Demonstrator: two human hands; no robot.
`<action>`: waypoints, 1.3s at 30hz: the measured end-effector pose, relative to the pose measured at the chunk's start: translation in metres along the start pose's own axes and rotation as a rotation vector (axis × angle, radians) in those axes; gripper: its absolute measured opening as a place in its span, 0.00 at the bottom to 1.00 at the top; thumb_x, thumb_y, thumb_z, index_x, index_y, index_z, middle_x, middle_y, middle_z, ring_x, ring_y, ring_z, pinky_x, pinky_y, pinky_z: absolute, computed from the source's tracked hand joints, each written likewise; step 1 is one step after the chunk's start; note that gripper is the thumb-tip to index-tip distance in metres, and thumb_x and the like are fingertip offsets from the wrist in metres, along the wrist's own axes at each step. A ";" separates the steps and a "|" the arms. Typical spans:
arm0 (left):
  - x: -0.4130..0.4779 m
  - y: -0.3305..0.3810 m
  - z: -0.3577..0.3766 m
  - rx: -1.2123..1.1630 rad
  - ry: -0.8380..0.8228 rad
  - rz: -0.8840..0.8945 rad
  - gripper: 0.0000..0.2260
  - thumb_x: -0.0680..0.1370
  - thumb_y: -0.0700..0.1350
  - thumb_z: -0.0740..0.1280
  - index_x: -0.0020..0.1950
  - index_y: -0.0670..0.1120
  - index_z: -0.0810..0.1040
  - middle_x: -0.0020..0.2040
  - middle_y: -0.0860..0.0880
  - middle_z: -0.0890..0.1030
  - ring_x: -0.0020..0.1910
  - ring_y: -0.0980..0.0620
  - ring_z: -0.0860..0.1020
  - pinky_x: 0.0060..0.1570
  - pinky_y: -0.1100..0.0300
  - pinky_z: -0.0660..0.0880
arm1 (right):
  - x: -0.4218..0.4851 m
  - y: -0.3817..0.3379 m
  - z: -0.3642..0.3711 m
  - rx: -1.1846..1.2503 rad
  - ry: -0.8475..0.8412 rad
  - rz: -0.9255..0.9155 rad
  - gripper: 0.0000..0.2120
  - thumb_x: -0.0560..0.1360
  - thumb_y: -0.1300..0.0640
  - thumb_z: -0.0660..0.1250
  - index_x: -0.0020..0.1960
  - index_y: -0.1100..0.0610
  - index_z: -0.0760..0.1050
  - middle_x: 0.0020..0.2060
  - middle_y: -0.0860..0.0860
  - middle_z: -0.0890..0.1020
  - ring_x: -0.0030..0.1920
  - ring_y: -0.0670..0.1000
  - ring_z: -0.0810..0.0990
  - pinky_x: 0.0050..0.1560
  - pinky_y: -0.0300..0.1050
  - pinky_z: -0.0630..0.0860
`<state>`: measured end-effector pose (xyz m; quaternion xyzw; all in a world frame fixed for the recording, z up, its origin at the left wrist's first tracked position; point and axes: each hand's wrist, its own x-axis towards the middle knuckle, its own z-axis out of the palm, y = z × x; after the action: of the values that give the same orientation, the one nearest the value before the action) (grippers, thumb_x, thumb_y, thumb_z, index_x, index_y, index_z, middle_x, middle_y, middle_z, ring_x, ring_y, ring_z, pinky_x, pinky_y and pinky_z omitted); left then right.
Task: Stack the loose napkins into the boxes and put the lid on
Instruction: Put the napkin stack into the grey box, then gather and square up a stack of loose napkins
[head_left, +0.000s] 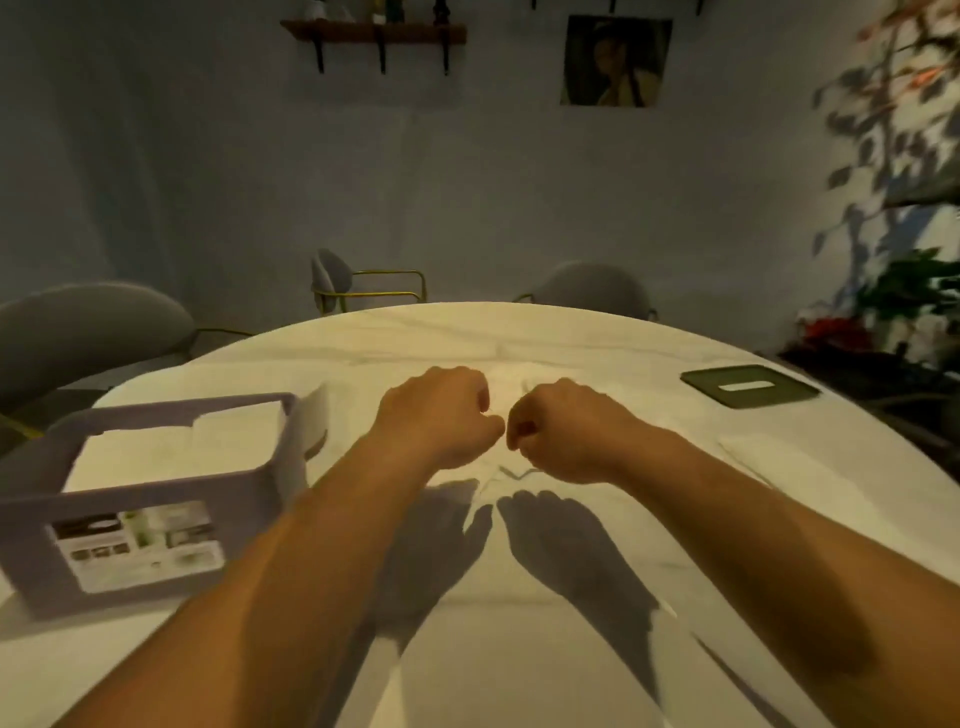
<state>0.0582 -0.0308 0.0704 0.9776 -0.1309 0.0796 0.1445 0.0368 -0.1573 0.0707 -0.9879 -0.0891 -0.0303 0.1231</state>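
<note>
white marble counter (519, 332) fills the lower view, with grey chairs (93, 322) and a wall (467, 182) behind it. left hand (441, 415) and right hand (561, 428) are near the middle, close together, fingers curled; i cannot tell if they pinch the white napkin (511, 376) lying under them. purple box (31, 545), with napkins inside, stands at the left. dark green lid (763, 397) lies far right.

You will read no text here: the printed label (137, 545) on the purple box (31, 551) is too blurred.
</note>
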 end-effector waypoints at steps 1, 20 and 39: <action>0.002 0.010 0.015 -0.014 0.017 -0.015 0.11 0.78 0.52 0.64 0.58 0.50 0.75 0.55 0.50 0.79 0.46 0.51 0.75 0.47 0.58 0.73 | -0.007 0.013 0.008 -0.001 -0.024 0.019 0.11 0.78 0.59 0.63 0.58 0.54 0.79 0.51 0.50 0.82 0.48 0.50 0.79 0.54 0.46 0.78; 0.002 0.052 0.106 -0.317 0.199 -0.135 0.09 0.77 0.46 0.64 0.56 0.49 0.78 0.60 0.51 0.74 0.58 0.49 0.75 0.57 0.52 0.72 | -0.068 0.200 0.023 -0.188 0.038 0.857 0.32 0.78 0.37 0.50 0.77 0.50 0.49 0.77 0.54 0.51 0.76 0.64 0.45 0.71 0.70 0.45; 0.008 0.056 0.109 -0.476 0.140 0.047 0.07 0.77 0.43 0.64 0.53 0.51 0.77 0.49 0.57 0.73 0.53 0.56 0.75 0.54 0.59 0.72 | -0.019 0.205 0.031 -0.010 0.351 0.699 0.27 0.77 0.42 0.61 0.71 0.53 0.62 0.62 0.57 0.75 0.61 0.60 0.71 0.59 0.54 0.69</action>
<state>0.0634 -0.1180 -0.0165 0.9047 -0.1585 0.1175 0.3775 0.0573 -0.3483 -0.0099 -0.9390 0.2756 -0.1556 0.1345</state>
